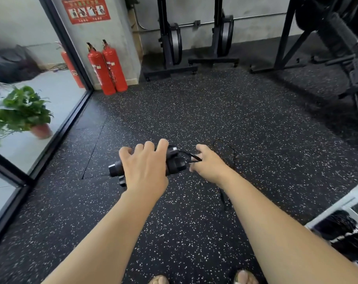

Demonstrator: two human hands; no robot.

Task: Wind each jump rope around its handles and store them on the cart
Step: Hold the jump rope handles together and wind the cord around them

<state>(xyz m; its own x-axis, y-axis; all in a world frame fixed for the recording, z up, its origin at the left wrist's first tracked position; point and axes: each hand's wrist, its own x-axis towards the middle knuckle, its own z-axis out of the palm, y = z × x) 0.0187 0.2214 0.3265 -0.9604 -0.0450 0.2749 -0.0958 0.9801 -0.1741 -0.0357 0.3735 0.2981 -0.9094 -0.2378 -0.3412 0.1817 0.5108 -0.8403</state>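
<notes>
Black rubber flooring (194, 111), flecked with white, fills most of what you see below your arms. Your left hand (145, 165) is wrapped over the pair of black jump rope handles (175, 162), which lie side by side and roughly level; your fingers curl together over the top of them, knuckles up, and the handle ends stick out on both sides of your palm. Your right hand (210, 163) sits just beside the right ends of the handles, its fingertips closed in a pinch on the thin black cord (194, 156) where it leaves the handle caps. Exactly how many fingers share that pinch cannot be told, because the back of the hand hides them. From there the cord loops outward beyond your right hand, arcs over the floor and trails down beneath your right forearm, hard to follow against the dark surface.

At the lower right edge a white cart (338, 206) shows one corner, with dark, blurred items lying in it; what they are cannot be made out. Two red fire extinguishers (107, 68) stand upright, touching, against the grey wall at the far left, next to a glass partition (41, 99). A green potted plant (22, 111) shows at that glass. Black gym machines (172, 42) stand along the back wall, well apart from you.
</notes>
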